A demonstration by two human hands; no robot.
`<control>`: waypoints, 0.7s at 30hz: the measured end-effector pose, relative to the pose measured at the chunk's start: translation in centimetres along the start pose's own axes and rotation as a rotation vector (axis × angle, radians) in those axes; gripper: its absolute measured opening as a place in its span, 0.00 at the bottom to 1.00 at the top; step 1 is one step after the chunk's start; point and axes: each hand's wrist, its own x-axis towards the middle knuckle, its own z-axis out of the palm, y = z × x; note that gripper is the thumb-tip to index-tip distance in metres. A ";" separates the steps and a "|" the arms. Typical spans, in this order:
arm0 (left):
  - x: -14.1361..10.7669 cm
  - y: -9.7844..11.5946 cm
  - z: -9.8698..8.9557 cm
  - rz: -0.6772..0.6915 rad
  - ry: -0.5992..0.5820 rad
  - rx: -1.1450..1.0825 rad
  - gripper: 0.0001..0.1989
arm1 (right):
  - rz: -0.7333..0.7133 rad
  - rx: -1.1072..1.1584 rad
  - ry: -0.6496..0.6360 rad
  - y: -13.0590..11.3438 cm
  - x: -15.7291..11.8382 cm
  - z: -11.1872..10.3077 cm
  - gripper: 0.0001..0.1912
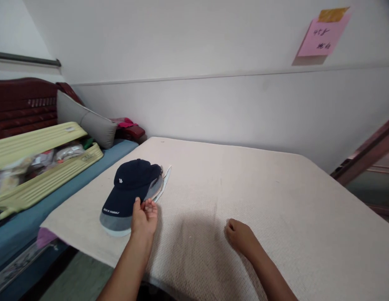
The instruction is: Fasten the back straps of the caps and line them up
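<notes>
A dark navy cap (131,184) with small white lettering lies on top of a grey cap (116,222), and a pale brim shows beneath them. The stacked caps are on the left part of the cloth-covered table. My left hand (144,216) is palm up with its fingers apart and slightly curled, beside the right edge of the brims; it holds nothing. My right hand (239,235) rests on the cloth to the right, fingers curled into a fist, with nothing visible in it.
The pale cloth (260,188) covers the wide table. To the left, an open yellow-green case (50,177) full of packets lies on a blue bed near a grey pillow (94,125). A pink note (323,35) is taped to the wall behind.
</notes>
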 end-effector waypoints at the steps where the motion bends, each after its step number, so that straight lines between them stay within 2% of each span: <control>1: 0.1 0.0 -0.1 0.005 -0.009 0.007 0.13 | 0.006 0.007 -0.003 0.0 0.0 0.0 0.12; 14: 1.2 0.9 -0.9 0.223 -0.101 0.229 0.13 | -0.007 -0.015 0.011 -0.1 0.1 0.0 0.13; 18: 1.0 0.0 -1.6 0.206 -0.159 0.329 0.15 | -0.007 -0.018 0.011 -0.1 0.1 0.0 0.13; 21: -0.2 -0.6 -1.9 0.175 -0.267 0.449 0.10 | -0.007 -0.021 0.008 0.0 0.2 0.0 0.13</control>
